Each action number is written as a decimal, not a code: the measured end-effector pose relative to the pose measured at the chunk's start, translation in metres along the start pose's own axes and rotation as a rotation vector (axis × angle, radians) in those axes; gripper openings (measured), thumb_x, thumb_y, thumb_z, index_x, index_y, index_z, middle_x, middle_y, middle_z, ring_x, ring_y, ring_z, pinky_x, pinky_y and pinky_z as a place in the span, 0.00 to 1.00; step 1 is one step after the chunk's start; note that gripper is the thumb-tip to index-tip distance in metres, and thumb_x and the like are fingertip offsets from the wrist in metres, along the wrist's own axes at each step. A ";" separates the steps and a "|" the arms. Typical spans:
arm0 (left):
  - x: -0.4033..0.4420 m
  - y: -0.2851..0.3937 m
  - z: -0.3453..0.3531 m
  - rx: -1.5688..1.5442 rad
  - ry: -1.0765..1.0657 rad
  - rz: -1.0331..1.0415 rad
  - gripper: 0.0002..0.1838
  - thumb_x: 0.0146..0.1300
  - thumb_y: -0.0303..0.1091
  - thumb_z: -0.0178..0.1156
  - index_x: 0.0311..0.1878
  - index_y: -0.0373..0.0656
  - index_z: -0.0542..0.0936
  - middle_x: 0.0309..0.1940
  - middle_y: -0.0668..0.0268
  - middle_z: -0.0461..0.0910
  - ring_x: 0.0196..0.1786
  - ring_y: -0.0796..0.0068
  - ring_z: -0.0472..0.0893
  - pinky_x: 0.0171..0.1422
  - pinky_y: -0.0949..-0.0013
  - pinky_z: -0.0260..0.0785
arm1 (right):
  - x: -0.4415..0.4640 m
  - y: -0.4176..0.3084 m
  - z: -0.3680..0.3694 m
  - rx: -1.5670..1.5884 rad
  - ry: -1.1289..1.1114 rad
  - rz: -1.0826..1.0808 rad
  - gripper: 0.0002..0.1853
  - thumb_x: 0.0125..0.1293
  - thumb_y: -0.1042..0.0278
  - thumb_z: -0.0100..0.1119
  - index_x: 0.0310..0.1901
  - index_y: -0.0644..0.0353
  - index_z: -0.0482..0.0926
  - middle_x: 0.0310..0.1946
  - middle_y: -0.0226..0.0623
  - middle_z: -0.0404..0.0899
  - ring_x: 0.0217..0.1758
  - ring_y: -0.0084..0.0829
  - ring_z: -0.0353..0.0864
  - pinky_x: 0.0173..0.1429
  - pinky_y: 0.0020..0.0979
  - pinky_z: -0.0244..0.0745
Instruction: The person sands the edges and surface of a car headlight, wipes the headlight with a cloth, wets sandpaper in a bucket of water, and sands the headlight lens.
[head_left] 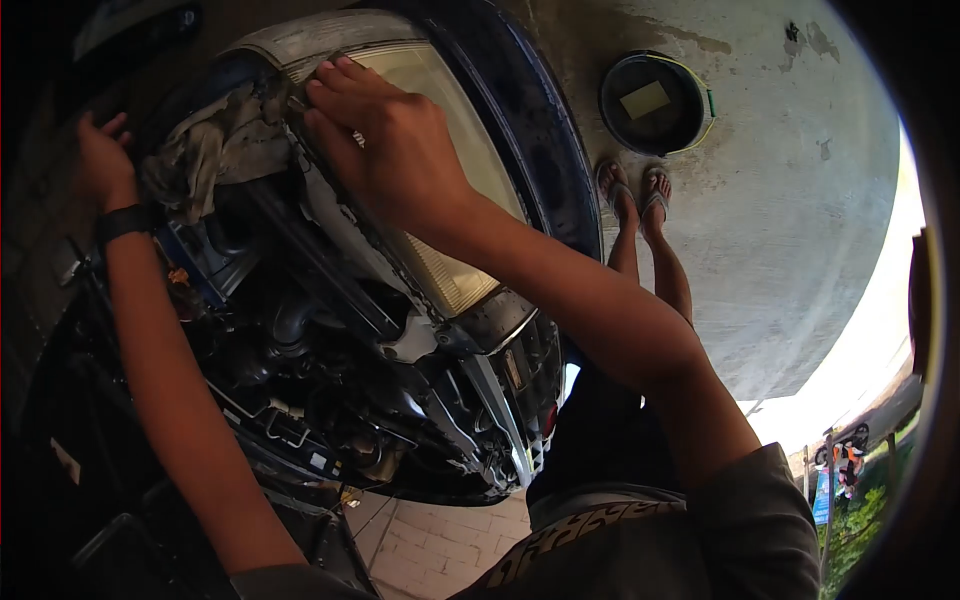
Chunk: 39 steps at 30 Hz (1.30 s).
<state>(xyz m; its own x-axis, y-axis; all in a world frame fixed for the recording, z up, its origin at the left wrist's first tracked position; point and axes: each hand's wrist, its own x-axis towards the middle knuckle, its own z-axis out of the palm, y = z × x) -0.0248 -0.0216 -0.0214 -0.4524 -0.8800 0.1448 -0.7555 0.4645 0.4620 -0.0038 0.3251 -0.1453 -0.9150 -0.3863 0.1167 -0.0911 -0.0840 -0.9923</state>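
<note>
My right hand point(395, 145) is closed at the upper edge of a car's yellowed headlight point(455, 270). Its fingers are bent and pressed together, and whatever they may hold is hidden; a small shiny bit shows beside the palm. My left hand point(106, 165), with a dark band at the wrist, is raised at the far left, fingers apart, with nothing visible in it. Between the two hands a crumpled grey-brown cloth point(225, 145) lies over the edge of the engine bay. Below it, dark hoses and engine parts point(290, 325) are exposed.
A black bucket point(608, 118) stands on the concrete floor beside the dark blue bumper point(560, 150), with a pale rectangular piece point(645, 100) inside. My sandalled feet point(655, 190) are near it. Brick-like paving point(450, 545) shows below the car.
</note>
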 end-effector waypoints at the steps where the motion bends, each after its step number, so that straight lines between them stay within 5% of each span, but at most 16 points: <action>1: -0.003 0.004 -0.002 0.039 -0.023 0.022 0.28 0.80 0.52 0.43 0.68 0.42 0.77 0.49 0.61 0.91 0.46 0.72 0.88 0.59 0.74 0.74 | -0.020 -0.006 -0.005 0.001 0.059 0.009 0.16 0.67 0.76 0.71 0.55 0.64 0.88 0.59 0.50 0.86 0.71 0.47 0.80 0.76 0.45 0.75; 6: -0.008 0.011 -0.005 0.136 -0.068 0.028 0.29 0.82 0.48 0.39 0.75 0.39 0.69 0.51 0.55 0.90 0.48 0.66 0.88 0.59 0.72 0.77 | -0.136 -0.034 -0.060 -0.133 -0.123 0.075 0.19 0.62 0.77 0.73 0.55 0.69 0.86 0.61 0.49 0.84 0.71 0.49 0.80 0.76 0.47 0.76; 9: 0.003 -0.002 -0.002 -0.038 0.029 0.027 0.29 0.77 0.51 0.51 0.57 0.30 0.83 0.43 0.60 0.92 0.41 0.71 0.88 0.55 0.71 0.79 | -0.059 -0.006 -0.025 -0.059 -0.001 -0.019 0.18 0.63 0.76 0.72 0.55 0.68 0.86 0.60 0.48 0.85 0.71 0.47 0.80 0.76 0.46 0.76; 13: -0.005 0.008 0.000 -0.001 0.047 -0.007 0.28 0.76 0.51 0.51 0.55 0.31 0.83 0.42 0.58 0.92 0.40 0.70 0.88 0.54 0.71 0.79 | -0.005 0.002 0.000 0.002 0.000 0.022 0.17 0.64 0.76 0.71 0.55 0.68 0.86 0.59 0.49 0.86 0.70 0.48 0.81 0.77 0.44 0.75; 17: -0.009 0.004 -0.001 -0.019 0.020 0.014 0.29 0.76 0.51 0.53 0.52 0.29 0.84 0.41 0.57 0.92 0.40 0.69 0.88 0.52 0.71 0.80 | -0.152 -0.017 -0.055 -0.103 -0.050 0.022 0.17 0.62 0.75 0.73 0.53 0.67 0.87 0.60 0.48 0.86 0.69 0.47 0.82 0.75 0.45 0.77; 20: -0.005 0.008 -0.002 -0.053 0.049 0.014 0.30 0.75 0.52 0.54 0.49 0.27 0.84 0.41 0.57 0.92 0.38 0.69 0.88 0.51 0.70 0.80 | -0.138 -0.016 -0.046 -0.060 0.005 0.065 0.17 0.61 0.77 0.73 0.53 0.66 0.88 0.60 0.48 0.86 0.69 0.47 0.82 0.75 0.45 0.77; 23: -0.009 0.008 0.003 -0.084 0.062 -0.026 0.30 0.75 0.53 0.55 0.45 0.27 0.86 0.40 0.58 0.92 0.37 0.69 0.87 0.50 0.69 0.80 | -0.028 0.005 -0.007 0.034 0.110 -0.017 0.15 0.66 0.73 0.70 0.53 0.68 0.87 0.58 0.47 0.86 0.68 0.47 0.82 0.74 0.44 0.78; 30: -0.023 0.020 0.004 -0.012 0.090 -0.017 0.31 0.74 0.52 0.55 0.38 0.27 0.87 0.37 0.59 0.92 0.37 0.69 0.88 0.50 0.69 0.81 | -0.135 -0.023 -0.048 -0.074 -0.022 0.074 0.17 0.64 0.76 0.72 0.54 0.67 0.87 0.61 0.48 0.85 0.72 0.47 0.80 0.75 0.46 0.77; 36: -0.018 0.017 0.003 -0.036 0.088 -0.033 0.29 0.74 0.51 0.54 0.44 0.27 0.87 0.38 0.58 0.92 0.37 0.70 0.88 0.50 0.70 0.80 | -0.024 0.003 -0.010 0.012 0.078 -0.019 0.13 0.68 0.72 0.67 0.51 0.68 0.85 0.56 0.45 0.86 0.66 0.47 0.82 0.69 0.43 0.81; 39: -0.017 0.014 0.002 -0.058 0.073 0.017 0.29 0.75 0.51 0.54 0.48 0.27 0.85 0.39 0.58 0.92 0.38 0.70 0.88 0.50 0.71 0.80 | -0.044 -0.005 -0.015 -0.001 0.098 0.004 0.13 0.68 0.72 0.67 0.51 0.67 0.86 0.58 0.45 0.86 0.68 0.47 0.82 0.70 0.43 0.81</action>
<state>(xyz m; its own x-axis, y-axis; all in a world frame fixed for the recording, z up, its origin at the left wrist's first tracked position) -0.0284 -0.0003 -0.0192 -0.4277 -0.8777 0.2160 -0.7179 0.4751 0.5088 0.0306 0.3562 -0.1460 -0.9494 -0.2947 0.1081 -0.0876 -0.0818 -0.9928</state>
